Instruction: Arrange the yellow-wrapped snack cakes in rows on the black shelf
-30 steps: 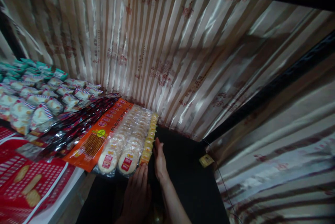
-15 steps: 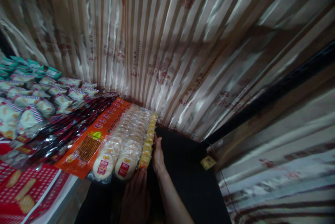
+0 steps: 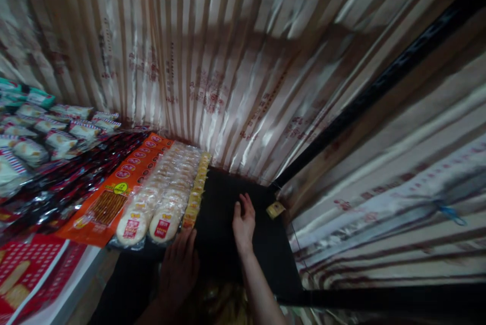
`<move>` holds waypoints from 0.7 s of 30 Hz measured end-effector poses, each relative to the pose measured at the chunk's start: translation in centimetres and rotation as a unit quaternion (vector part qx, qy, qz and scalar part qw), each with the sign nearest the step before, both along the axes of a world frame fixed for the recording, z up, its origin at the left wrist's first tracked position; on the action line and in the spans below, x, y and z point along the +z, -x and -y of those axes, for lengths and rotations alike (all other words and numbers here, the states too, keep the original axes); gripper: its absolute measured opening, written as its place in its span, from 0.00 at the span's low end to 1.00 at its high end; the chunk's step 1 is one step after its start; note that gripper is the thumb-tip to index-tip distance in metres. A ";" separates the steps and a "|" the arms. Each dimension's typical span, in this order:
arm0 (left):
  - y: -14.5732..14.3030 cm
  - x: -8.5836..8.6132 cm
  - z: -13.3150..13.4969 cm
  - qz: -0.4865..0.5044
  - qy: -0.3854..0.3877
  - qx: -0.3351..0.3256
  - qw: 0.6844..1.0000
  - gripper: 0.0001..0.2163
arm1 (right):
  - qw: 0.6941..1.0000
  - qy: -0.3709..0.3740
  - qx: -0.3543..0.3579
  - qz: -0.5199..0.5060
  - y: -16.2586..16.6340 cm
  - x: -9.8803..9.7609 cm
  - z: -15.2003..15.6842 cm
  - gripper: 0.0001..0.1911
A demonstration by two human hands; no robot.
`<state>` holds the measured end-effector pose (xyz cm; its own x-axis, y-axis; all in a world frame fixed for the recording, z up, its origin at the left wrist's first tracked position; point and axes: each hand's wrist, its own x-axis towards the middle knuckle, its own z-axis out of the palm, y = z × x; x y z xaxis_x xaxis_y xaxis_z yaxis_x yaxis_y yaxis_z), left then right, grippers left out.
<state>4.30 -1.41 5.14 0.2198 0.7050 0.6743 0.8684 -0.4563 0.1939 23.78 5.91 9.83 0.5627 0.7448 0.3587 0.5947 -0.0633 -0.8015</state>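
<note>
Right hand [image 3: 244,227] empty, fingers apart; flat left hand [image 3: 179,260] perhaps touches yellow packets [image 3: 193,203], likely light, slippery, best pinched by edges.

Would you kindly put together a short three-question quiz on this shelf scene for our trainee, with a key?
1. Which goods lie directly along the left side of the row of yellow packets?
2. True or false: the right hand is gripping the lone yellow packet.
3. Fill in "near" or "far", as seen by the wearer: the left hand is at the ___ end of that row.

Key:
1. The white round crackers in clear wrap.
2. False; the hand is apart from it, over the black shelf, with nothing visible in its grasp.
3. Near.
</note>
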 end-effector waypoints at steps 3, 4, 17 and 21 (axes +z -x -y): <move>0.0 0.0 0.0 0.011 -0.023 -0.008 1.000 0.18 | 0.983 0.019 -0.068 0.172 -5.4 0.1 1.7 0.22; 0.0 0.1 0.0 0.011 -0.029 -0.009 0.999 0.18 | 0.974 0.038 -0.077 0.208 -7.1 -0.1 2.2 0.22; 0.6 0.2 0.4 0.015 0.010 -0.024 1.000 0.17 | 0.965 0.081 0.083 0.237 -7.4 0.2 7.9 0.13; 1.1 1.0 1.9 0.054 0.045 -0.070 0.995 0.17 | 0.983 0.056 0.098 0.142 -4.5 2.1 9.9 0.09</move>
